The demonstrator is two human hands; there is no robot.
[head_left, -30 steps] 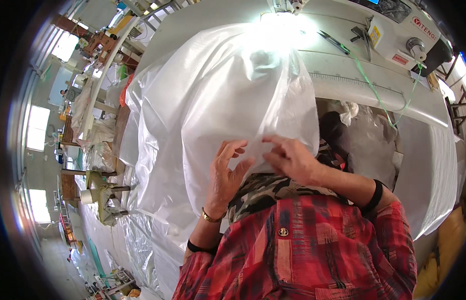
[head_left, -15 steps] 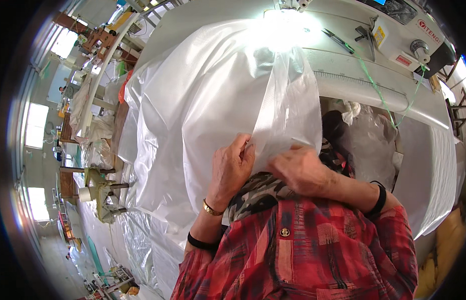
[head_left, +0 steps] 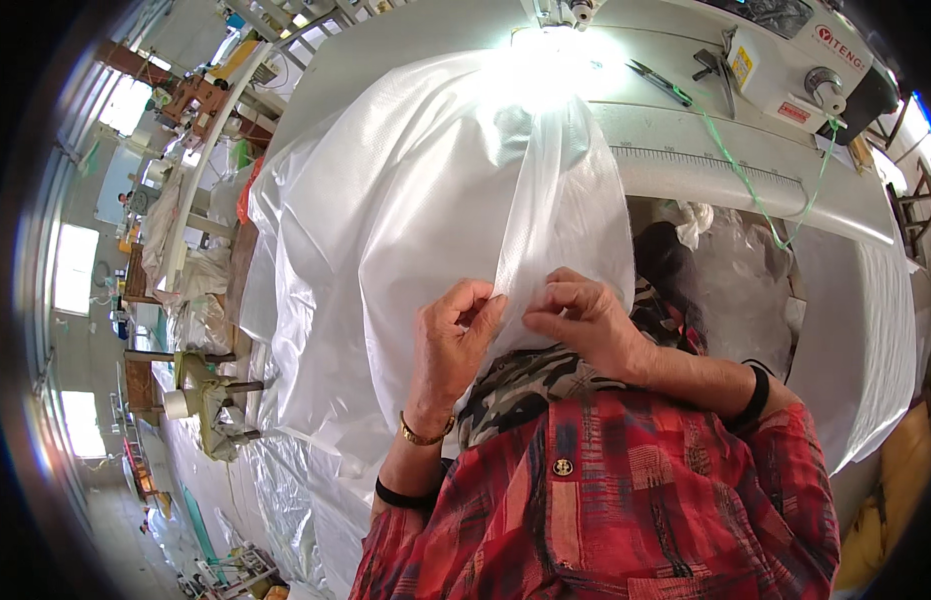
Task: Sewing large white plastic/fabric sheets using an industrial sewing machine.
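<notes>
Pinching the white sheet (head_left: 435, 200) is the left hand (head_left: 457, 335); the right hand (head_left: 585, 325) curls — its grip I cannot tell. Past the counter's (head_left: 350, 60) near edge the sheet hangs — partly folded, otherwise loose.

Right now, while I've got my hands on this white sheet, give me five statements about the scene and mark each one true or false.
1. The left hand pinches a fold of the white sheet, with the right hand beside it. True.
2. A watch circles the right wrist. False: a gold-coloured band circles the left wrist.
3. A slim dark tool lies on the table, right of the bright light. True.
4. The clothing is plain blue. False: the checked shirt is mainly red.
5. Thread is wrapped around the left hand. False: green thread trails near the machine.
</notes>
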